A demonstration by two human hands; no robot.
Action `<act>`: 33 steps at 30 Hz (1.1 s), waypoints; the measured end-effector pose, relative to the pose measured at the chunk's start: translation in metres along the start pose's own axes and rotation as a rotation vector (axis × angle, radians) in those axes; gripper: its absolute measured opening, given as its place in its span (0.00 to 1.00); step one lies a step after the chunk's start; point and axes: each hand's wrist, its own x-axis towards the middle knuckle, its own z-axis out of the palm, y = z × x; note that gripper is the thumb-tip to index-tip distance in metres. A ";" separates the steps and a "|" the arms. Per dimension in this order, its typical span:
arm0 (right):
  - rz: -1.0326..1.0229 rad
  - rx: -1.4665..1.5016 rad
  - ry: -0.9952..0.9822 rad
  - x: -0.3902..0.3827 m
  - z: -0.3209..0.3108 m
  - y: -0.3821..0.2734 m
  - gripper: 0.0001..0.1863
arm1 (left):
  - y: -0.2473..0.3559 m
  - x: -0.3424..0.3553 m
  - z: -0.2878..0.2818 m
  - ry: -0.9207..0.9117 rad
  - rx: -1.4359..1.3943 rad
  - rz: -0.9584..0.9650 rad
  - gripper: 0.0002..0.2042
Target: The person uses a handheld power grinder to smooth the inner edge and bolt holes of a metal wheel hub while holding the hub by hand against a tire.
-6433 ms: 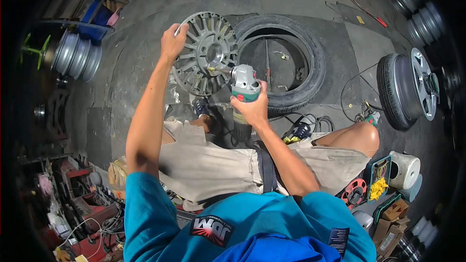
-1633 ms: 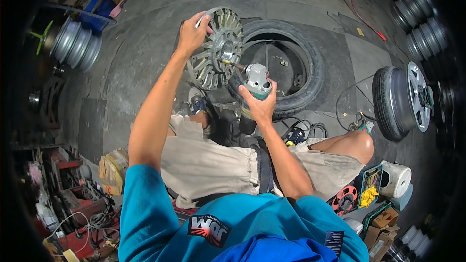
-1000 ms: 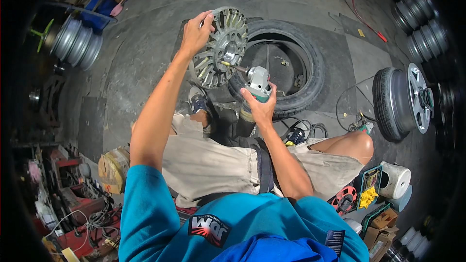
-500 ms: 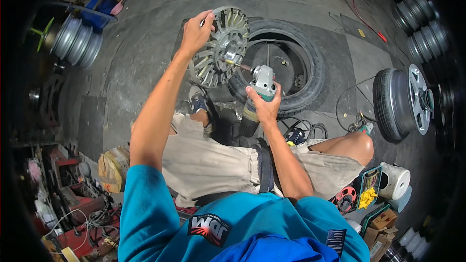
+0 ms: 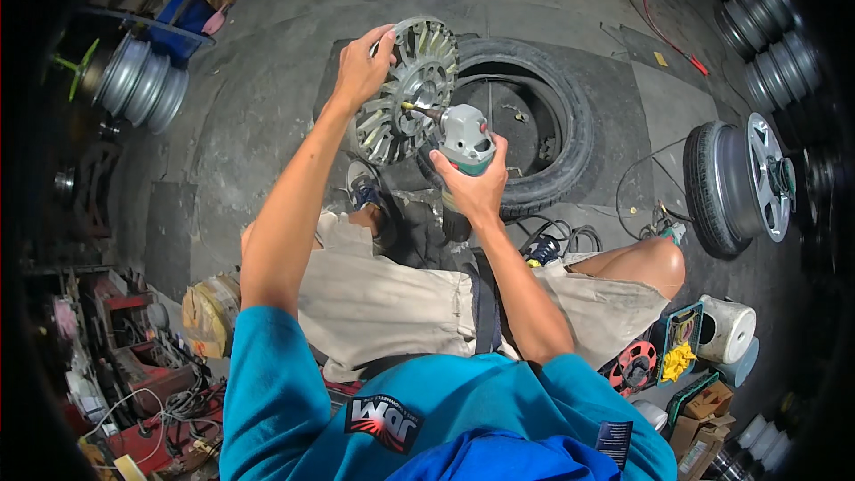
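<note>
Your left arm reaches out, and your left hand (image 5: 361,67) grips the top edge of the silver wheel (image 5: 410,89), holding it upright over the floor by the black tire (image 5: 570,125). Your bent right hand (image 5: 472,187) is closed around the grinder (image 5: 465,138), whose tip touches the wheel's middle.

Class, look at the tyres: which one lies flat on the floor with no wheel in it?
The black tyre just beyond the held wheel; the tyre at the right stands upright on a silver wheel.
</note>
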 end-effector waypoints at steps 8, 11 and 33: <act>-0.044 0.059 0.024 -0.003 -0.002 0.000 0.43 | -0.003 0.002 -0.001 -0.002 0.000 -0.034 0.20; 0.005 0.044 0.005 0.003 -0.004 0.001 0.44 | -0.007 0.003 -0.002 0.003 0.015 -0.034 0.20; 0.271 0.084 -0.059 -0.011 -0.006 0.042 0.46 | -0.028 0.011 -0.011 0.013 0.022 -0.099 0.23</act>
